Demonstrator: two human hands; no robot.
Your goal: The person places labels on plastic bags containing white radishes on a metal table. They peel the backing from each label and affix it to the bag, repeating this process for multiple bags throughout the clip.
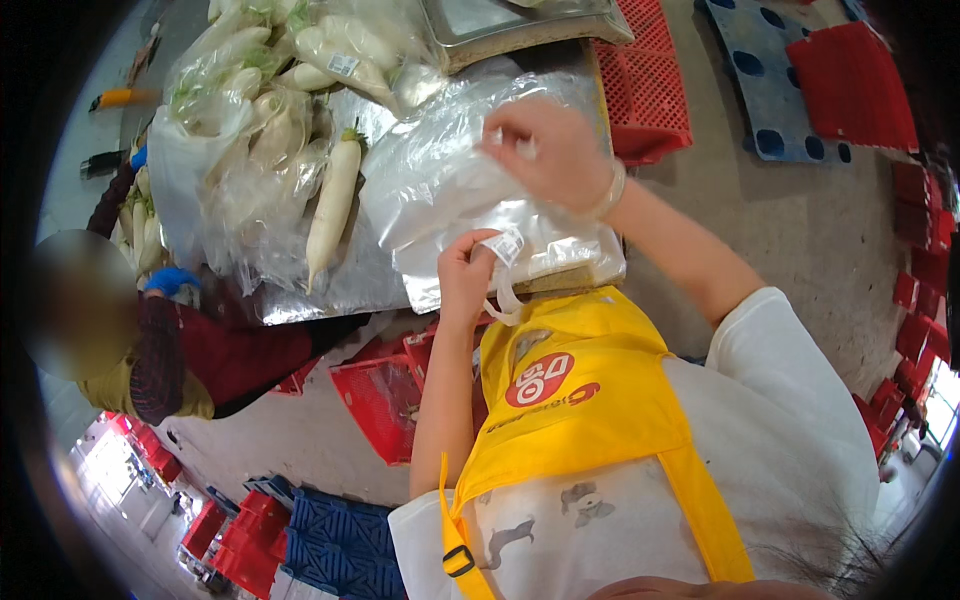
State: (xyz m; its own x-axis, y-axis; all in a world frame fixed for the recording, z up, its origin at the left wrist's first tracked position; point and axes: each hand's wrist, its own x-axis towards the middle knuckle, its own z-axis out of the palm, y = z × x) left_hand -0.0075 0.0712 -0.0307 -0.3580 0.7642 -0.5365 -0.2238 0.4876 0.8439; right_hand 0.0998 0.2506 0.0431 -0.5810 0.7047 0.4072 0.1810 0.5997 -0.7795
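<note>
Between the thumb and fingers of my left hand [463, 274] is a strip of printed white labels [505, 246], whose paper tail curls down toward my apron. Raised over a stack of clear plastic bags [442, 176] is my right hand [551, 154], blurred, with thumb and forefinger curled close together. Whether something small is pinched there cannot be made out. Left of the bags lies a loose white radish [335, 202], its leafy stub pointing away from me. Beyond it, bagged radishes [259, 127] are heaped, and one bag carries a label [343, 64].
A metal tray [517, 26] stands at the table's far side. Red plastic crates [641, 90] are beside the table and near my legs. At the left, a person with blue gloves [172, 280] stands by more radishes. Blue pallets [780, 82] lie on the floor.
</note>
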